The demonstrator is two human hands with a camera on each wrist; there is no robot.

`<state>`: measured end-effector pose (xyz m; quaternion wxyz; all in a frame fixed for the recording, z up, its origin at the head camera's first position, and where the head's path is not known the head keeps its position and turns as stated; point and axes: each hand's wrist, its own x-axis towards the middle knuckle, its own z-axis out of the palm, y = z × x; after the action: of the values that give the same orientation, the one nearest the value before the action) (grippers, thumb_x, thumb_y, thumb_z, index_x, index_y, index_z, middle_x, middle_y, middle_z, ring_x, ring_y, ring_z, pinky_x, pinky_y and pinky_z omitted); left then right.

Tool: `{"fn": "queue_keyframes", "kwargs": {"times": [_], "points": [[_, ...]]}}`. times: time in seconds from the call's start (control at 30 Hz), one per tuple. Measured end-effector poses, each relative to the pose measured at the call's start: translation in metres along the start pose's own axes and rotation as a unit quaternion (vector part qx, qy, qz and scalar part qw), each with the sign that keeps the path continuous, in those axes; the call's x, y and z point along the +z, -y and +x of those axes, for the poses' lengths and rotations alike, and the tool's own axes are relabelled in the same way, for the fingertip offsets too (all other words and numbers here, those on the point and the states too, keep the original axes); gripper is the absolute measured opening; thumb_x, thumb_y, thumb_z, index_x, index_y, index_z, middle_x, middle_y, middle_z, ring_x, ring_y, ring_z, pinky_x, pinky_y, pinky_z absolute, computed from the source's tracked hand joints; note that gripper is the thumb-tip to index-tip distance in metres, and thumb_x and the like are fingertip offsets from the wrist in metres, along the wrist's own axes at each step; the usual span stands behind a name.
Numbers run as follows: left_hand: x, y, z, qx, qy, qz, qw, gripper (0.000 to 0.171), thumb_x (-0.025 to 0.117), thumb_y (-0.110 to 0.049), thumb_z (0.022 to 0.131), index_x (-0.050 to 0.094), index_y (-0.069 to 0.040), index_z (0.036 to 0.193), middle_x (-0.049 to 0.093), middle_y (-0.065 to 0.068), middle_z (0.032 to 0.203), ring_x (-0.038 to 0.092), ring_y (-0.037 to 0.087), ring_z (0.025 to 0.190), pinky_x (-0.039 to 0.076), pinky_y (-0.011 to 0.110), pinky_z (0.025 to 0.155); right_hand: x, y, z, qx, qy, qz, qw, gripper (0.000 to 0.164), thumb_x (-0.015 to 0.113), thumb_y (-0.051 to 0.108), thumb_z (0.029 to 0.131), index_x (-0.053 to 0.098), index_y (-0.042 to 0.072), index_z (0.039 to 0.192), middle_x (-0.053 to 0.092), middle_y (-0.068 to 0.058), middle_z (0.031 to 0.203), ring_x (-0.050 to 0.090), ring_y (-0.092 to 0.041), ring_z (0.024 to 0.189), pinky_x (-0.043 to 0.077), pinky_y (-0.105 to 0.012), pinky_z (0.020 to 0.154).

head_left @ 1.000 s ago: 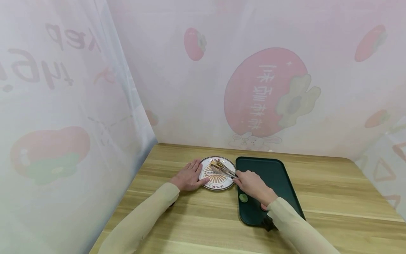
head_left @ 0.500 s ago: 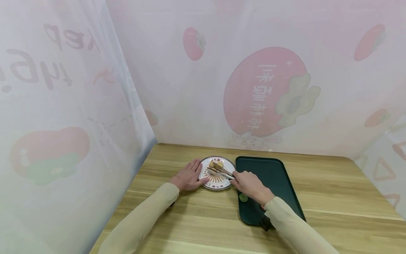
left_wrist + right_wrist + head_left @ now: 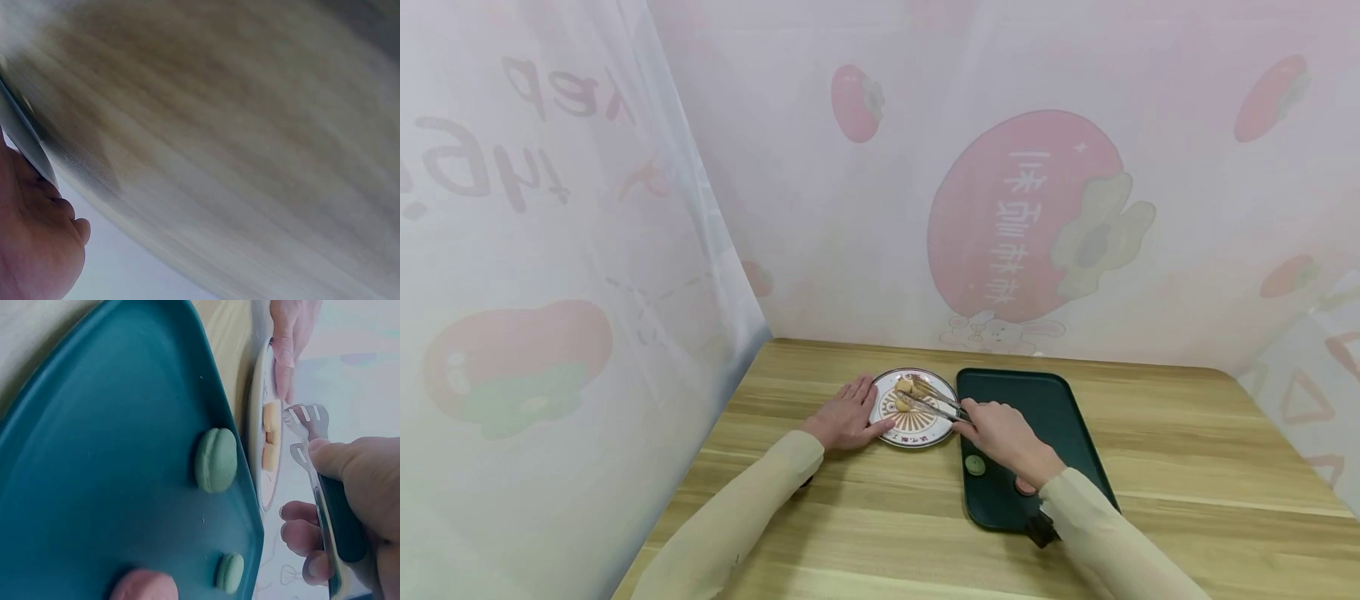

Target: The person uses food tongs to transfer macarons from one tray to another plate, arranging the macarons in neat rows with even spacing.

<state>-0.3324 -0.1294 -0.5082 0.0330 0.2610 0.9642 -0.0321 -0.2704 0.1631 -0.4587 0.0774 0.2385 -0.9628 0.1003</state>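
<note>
In the head view, my left hand (image 3: 847,417) lies flat with straight fingers against the left rim of a white patterned plate (image 3: 917,437), its thumb over the edge. My right hand (image 3: 1003,433) grips metal tongs (image 3: 938,407) from the right. The tongs' two arms stand apart over the plate, next to pale yellow macarons (image 3: 904,387). In the right wrist view, the slotted ends of the tongs (image 3: 312,417) appear near the yellow macarons (image 3: 270,456), and I cannot tell if they touch. The left wrist view shows part of my left hand (image 3: 40,231) beside the plate's edge (image 3: 28,140).
A dark green tray (image 3: 1026,392) stands right of the plate, under my right forearm. It bears green macarons (image 3: 216,460) and a pink macaron (image 3: 145,586). Wood tabletop (image 3: 1195,450) extends to the right; printed curtains (image 3: 820,233) hang behind and at the left.
The tongs dip toward the plate's lower left, then draw back right with their arms wider apart. Two yellow macarons now show more plainly on the plate. My left hand stays in place.
</note>
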Motion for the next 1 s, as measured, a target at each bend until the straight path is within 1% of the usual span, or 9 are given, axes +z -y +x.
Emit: {"fn": "queue_keyframes", "kwargs": {"times": [0.17, 0.23, 0.37, 0.43, 0.57, 0.77, 1.0], "points": [[-0.003, -0.002, 0.0, 0.002, 0.004, 0.005, 1.0, 0.096, 0.017, -0.073, 0.096, 0.022, 0.003, 0.154, 0.014, 0.02, 0.164, 0.013, 0.031, 0.153, 0.019, 0.043, 0.124, -0.009, -0.011, -0.01, 0.002, -0.013, -0.011, 1.0, 0.026, 0.064, 0.035, 0.095, 0.061, 0.009, 0.102, 0.051, 0.007, 0.062, 0.044, -0.006, 0.05, 0.034, -0.021, 0.046], [-0.003, -0.002, 0.0, 0.003, 0.003, 0.006, 1.0, 0.096, 0.016, -0.073, 0.096, 0.022, 0.003, 0.154, 0.015, 0.02, 0.164, 0.013, 0.031, 0.153, 0.019, 0.043, 0.124, -0.012, -0.016, -0.014, 0.005, -0.014, -0.013, 1.0, 0.029, 0.064, 0.035, 0.095, 0.061, 0.009, 0.106, 0.053, 0.007, 0.063, 0.043, -0.006, 0.05, 0.034, -0.022, 0.046], [-0.003, -0.001, 0.0, 0.005, 0.0, 0.005, 1.0, 0.096, 0.017, -0.073, 0.096, 0.022, 0.003, 0.154, 0.015, 0.021, 0.163, 0.015, 0.032, 0.153, 0.02, 0.043, 0.123, -0.018, -0.025, -0.025, 0.019, -0.009, 0.0, 1.0, 0.03, 0.063, 0.035, 0.096, 0.061, 0.008, 0.109, 0.051, 0.007, 0.062, 0.043, -0.007, 0.049, 0.034, -0.022, 0.046], [-0.002, 0.0, 0.0, 0.005, -0.001, 0.004, 1.0, 0.096, 0.018, -0.073, 0.096, 0.022, 0.004, 0.154, 0.016, 0.021, 0.163, 0.015, 0.032, 0.153, 0.02, 0.044, 0.123, -0.021, -0.028, -0.03, 0.026, -0.011, 0.016, 0.999, 0.029, 0.063, 0.035, 0.096, 0.06, 0.008, 0.106, 0.048, 0.007, 0.06, 0.042, -0.007, 0.047, 0.034, -0.023, 0.045], [-0.001, 0.001, 0.001, 0.004, -0.003, 0.002, 1.0, 0.095, 0.02, -0.072, 0.096, 0.023, 0.004, 0.154, 0.016, 0.021, 0.163, 0.014, 0.032, 0.153, 0.02, 0.043, 0.123, -0.025, -0.034, -0.037, 0.034, -0.021, 0.039, 0.998, 0.027, 0.065, 0.034, 0.095, 0.06, 0.009, 0.101, 0.047, 0.007, 0.057, 0.042, -0.006, 0.043, 0.034, -0.022, 0.043], [0.001, 0.002, 0.002, 0.002, 0.0, 0.006, 1.0, 0.096, 0.018, -0.073, 0.095, 0.022, 0.003, 0.154, 0.015, 0.02, 0.164, 0.013, 0.031, 0.153, 0.019, 0.043, 0.124, -0.031, -0.037, -0.046, 0.037, -0.019, 0.051, 0.998, 0.024, 0.063, 0.034, 0.096, 0.059, 0.01, 0.1, 0.047, 0.008, 0.057, 0.042, -0.004, 0.042, 0.034, -0.021, 0.042], [0.001, 0.001, 0.002, -0.003, 0.004, 0.014, 0.9999, 0.098, 0.016, -0.075, 0.095, 0.021, 0.003, 0.155, 0.014, 0.019, 0.164, 0.013, 0.03, 0.153, 0.019, 0.042, 0.124, -0.037, -0.042, -0.059, 0.029, -0.029, 0.049, 0.998, 0.021, 0.065, 0.032, 0.095, 0.058, 0.013, 0.096, 0.048, 0.01, 0.059, 0.04, -0.002, 0.045, 0.033, -0.02, 0.045]]}}
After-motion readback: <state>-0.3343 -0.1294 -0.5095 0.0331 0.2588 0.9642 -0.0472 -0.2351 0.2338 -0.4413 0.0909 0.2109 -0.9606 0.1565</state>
